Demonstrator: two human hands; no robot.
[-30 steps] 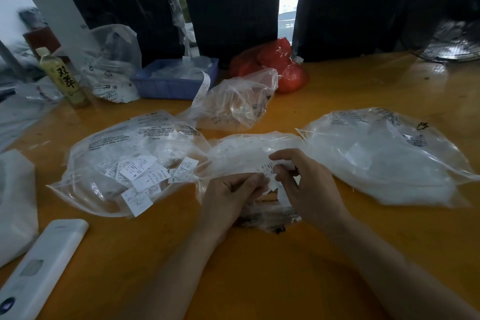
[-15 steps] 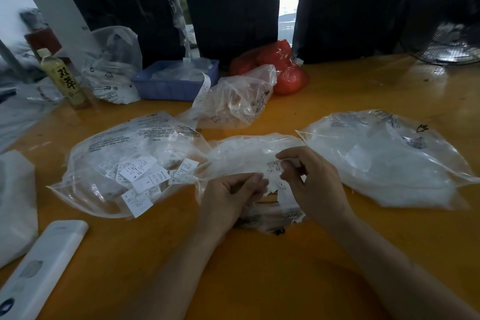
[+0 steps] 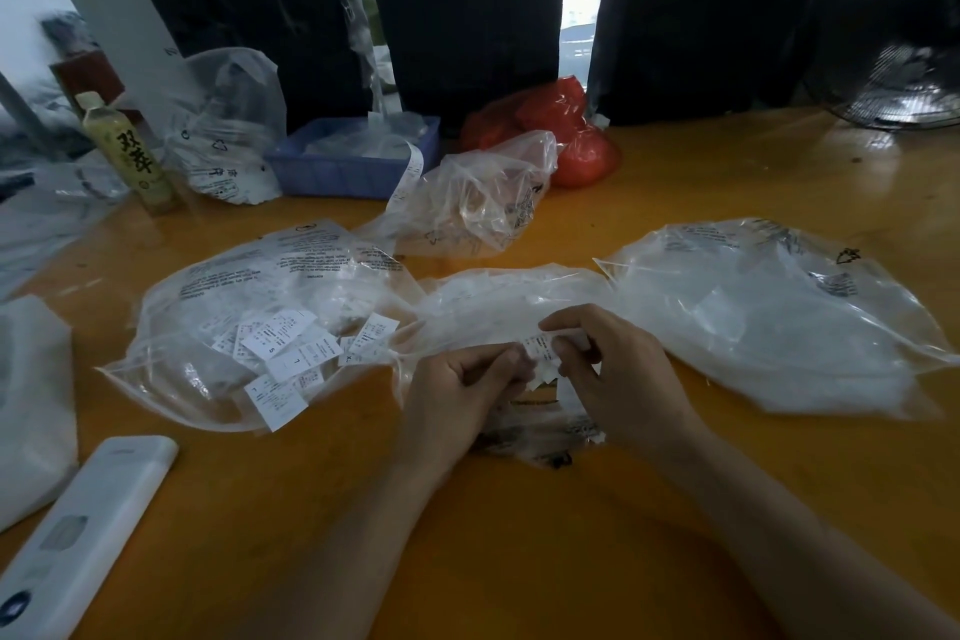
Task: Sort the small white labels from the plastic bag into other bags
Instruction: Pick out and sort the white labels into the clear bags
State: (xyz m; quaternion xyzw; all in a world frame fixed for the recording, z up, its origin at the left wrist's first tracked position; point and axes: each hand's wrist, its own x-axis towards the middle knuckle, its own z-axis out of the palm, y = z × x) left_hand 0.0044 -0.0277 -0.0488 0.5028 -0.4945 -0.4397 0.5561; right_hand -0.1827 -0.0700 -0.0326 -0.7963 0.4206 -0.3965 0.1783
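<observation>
The right hand (image 3: 618, 374) is pinching a small white label (image 3: 540, 347) between thumb and forefinger, over the crumpled middle bag (image 3: 498, 299). The left hand (image 3: 457, 395) is sitting just left of it with fingers curled in toward more labels bunched at the bag's mouth; whether it is actually gripping them I cannot tell.

The step in hand looks to be picking out and reading one label before deciding where it belongs. The next move probably calls for checking its size letter, then carrying it to the matching bag without dragging its neighbours along, since these slips are light and cling to the plastic.

Left of the middle bag, the left bag (image 3: 249, 327) is holding loose labels (image 3: 291, 353); an "S", an "L" and what may be "XL" are showing, and the bag's printed paragraphs are too small to read. Right of the middle bag, the right bag (image 3: 769, 317) is carrying a recycling mark. Far left and beyond, a bottle (image 3: 127, 153) is showing two Chinese characters, the first reading 双.
</observation>
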